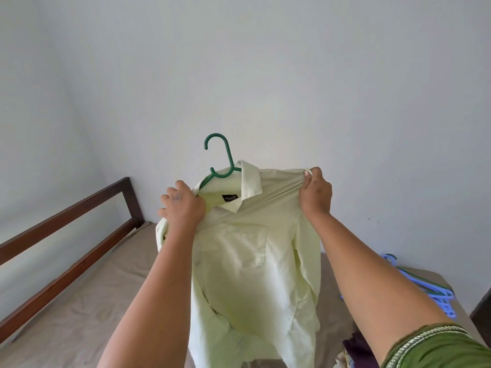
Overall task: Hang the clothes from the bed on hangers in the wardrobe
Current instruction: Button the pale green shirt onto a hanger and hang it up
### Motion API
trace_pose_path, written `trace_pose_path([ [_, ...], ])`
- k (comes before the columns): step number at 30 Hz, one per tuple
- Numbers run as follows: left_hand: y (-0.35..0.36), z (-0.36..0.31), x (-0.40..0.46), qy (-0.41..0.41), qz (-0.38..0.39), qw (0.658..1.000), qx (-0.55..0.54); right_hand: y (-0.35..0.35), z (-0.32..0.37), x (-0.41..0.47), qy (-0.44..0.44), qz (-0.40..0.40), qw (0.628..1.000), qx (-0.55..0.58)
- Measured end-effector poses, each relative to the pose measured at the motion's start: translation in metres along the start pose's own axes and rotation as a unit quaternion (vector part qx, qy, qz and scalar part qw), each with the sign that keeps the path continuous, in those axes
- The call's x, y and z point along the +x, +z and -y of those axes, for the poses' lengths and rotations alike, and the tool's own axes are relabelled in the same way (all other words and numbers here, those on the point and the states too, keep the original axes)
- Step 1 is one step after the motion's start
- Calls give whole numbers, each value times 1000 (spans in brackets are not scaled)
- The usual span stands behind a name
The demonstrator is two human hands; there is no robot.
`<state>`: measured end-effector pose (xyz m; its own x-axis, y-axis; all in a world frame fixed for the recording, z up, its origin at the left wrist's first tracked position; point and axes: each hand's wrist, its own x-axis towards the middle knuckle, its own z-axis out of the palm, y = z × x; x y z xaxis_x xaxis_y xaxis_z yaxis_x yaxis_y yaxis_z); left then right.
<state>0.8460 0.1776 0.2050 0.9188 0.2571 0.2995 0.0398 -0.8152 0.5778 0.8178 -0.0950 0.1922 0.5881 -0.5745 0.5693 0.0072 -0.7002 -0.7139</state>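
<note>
A pale yellow-green shirt [255,261] is held up at the centre of the frame, above the bed [79,301]. It hangs on a green hanger [220,160], whose hook rises clear of the collar just above centre; the rest of the hanger is hidden inside the shirt.

The left hand [182,205], left of centre, has its fingers curled round the shirt's shoulder beside the open collar, gripping the fabric there. Whether it also grips the hanger arm underneath cannot be told. The right hand [316,192], right of centre, pinches the opposite shoulder seam between thumb and fingers and pulls the fabric taut. The two hands are well apart, one at each shoulder.

The shirt body hangs down between the forearms, with a chest pocket facing the camera and a dark label inside the neck.

At the lower right of the frame, a pile of blue and green hangers [435,290] lies on the bed. A dark purple garment [358,349] lies at the bottom edge. A brown wooden bed rail [66,235] runs along the left side.
</note>
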Motion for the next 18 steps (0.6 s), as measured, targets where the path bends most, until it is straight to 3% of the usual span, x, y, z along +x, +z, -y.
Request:
trace_pose_path([
  [4,-5,-5,7,-28,56,998,-20,0,1,-3,24,-11,998,62],
  [7,-4,0,14,47,55,997,-29,-2,-4,-1,35,10,996,80],
  [9,-1,-3,13,102,36,994,-31,-1,-6,2,86,45,994,41],
  [11,2,-11,9,118,22,992,-27,4,3,-2,97,26,995,-9],
  [13,7,-20,5,120,15,993,5,9,26,-15,-19,-38,996,74],
  [14,10,-25,3,124,15,992,20,11,38,-23,-101,-29,987,121],
  [16,15,-33,-1,135,22,990,37,16,57,-35,-205,62,965,150],
  [18,20,-34,-4,146,27,988,33,20,67,-35,-188,149,958,159],
])
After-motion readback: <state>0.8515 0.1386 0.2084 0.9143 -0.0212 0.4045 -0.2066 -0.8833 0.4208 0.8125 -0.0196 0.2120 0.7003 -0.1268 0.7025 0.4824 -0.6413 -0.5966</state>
